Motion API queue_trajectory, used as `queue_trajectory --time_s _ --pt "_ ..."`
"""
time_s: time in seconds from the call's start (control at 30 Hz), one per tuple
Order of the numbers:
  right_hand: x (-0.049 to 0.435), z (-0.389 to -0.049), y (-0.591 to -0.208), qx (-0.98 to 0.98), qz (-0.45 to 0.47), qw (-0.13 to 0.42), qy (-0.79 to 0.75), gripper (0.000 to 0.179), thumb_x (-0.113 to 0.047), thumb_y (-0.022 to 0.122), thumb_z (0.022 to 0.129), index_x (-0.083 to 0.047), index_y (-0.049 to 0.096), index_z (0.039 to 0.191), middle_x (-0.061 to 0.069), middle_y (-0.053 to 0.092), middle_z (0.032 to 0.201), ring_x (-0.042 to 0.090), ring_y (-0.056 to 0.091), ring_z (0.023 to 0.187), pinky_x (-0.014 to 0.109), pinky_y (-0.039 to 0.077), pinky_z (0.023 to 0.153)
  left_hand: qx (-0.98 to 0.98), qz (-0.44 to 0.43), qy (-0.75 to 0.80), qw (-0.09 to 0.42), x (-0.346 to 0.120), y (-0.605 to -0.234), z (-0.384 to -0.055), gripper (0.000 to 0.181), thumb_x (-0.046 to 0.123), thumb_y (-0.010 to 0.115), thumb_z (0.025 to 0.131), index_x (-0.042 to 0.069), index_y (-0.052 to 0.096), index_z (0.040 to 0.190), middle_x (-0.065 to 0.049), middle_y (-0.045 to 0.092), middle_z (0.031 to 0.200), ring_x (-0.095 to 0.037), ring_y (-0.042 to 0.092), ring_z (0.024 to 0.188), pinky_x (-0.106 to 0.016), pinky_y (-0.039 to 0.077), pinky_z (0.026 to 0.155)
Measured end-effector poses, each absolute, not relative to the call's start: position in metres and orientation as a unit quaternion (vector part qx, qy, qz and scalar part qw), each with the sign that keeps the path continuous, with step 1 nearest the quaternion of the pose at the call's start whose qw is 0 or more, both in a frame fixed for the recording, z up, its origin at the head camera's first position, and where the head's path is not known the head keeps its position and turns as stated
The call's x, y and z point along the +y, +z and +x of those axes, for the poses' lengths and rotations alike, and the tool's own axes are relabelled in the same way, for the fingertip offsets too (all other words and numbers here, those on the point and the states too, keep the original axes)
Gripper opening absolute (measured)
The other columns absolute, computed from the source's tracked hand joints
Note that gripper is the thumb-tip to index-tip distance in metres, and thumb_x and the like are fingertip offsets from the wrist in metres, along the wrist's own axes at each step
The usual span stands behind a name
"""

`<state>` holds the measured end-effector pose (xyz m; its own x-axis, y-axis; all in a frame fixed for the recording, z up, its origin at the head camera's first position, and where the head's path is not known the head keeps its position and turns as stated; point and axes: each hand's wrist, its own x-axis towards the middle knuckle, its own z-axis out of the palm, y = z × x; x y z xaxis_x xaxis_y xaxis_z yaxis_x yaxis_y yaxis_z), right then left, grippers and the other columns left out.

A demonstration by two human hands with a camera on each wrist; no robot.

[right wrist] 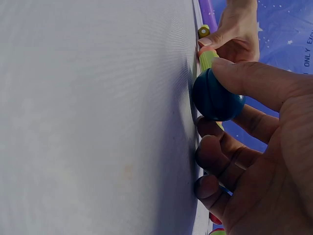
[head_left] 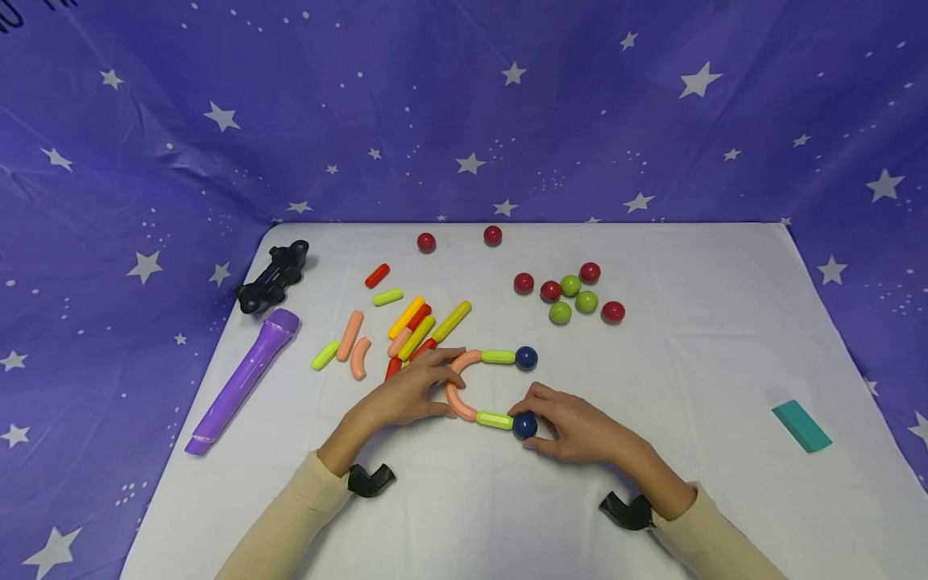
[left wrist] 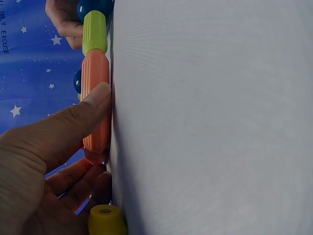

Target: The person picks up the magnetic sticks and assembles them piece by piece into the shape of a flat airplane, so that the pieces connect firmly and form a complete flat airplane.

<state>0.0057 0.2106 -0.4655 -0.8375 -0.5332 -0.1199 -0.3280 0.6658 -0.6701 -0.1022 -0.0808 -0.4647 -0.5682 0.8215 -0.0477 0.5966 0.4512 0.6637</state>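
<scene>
A U-shaped chain of toy pieces lies flat on the white table. Its closed end is a curved salmon piece (head_left: 454, 399), and each arm continues in a lime rod (head_left: 498, 356) tipped by a dark blue ball (head_left: 526, 358). My left hand (head_left: 413, 389) holds the salmon curve, thumb on its near side and fingers at its far side. With thumb and fingers, my right hand (head_left: 580, 425) pinches the nearer blue ball (right wrist: 218, 98), which sits at the end of the nearer lime rod (head_left: 495, 420). The farther ball is untouched.
Loose red, yellow, lime and salmon rods (head_left: 351, 335) lie beyond my left hand. Red and green balls (head_left: 586, 301) cluster at the back. A purple tube (head_left: 246, 379) and a black knobbed object (head_left: 274, 277) are at left, a teal block (head_left: 801, 426) at right.
</scene>
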Motion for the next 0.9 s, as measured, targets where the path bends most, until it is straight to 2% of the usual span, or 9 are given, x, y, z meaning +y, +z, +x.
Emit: queue_trajectory --time_s 0.27,0.53,0.9 --pt "0.2103 0.0067 -0.4659 0.901 -0.235 0.151 -0.332 0.039 -0.026 0.077 0.085 -0.024 0.064 0.122 -0.013 0.053 0.102 0.006 0.047 0.072 0.018 0.042 0.064 0.832 0.425 0.305 0.185 -0.0809 -0.4650 -0.1017 0.036 0.028 0.082 0.080 0.015 0.071 0.112 -0.004 0.043 0.152 -0.025 0.037 0.141 -0.047 0.035 0.113" --pt "0.2110 0.0063 -0.4649 0.900 -0.238 0.148 -0.335 0.039 -0.025 0.077 0.085 -0.022 0.065 0.122 -0.012 0.053 0.102 0.007 0.048 0.072 0.017 0.042 0.064 0.832 0.434 0.303 0.168 -0.0812 -0.4651 -0.1012 0.036 0.029 0.083 0.079 0.016 0.072 0.110 -0.005 0.044 0.151 -0.025 0.040 0.138 -0.045 0.039 0.110" --pt "0.2112 0.0072 -0.4649 0.903 -0.240 0.143 -0.328 0.041 -0.026 0.076 0.085 -0.022 0.064 0.124 -0.012 0.053 0.102 0.006 0.047 0.071 0.017 0.042 0.063 0.833 0.427 0.304 0.179 -0.0804 -0.4657 -0.1009 0.036 0.029 0.082 0.079 0.015 0.071 0.111 -0.004 0.043 0.151 -0.024 0.039 0.139 -0.044 0.039 0.111"
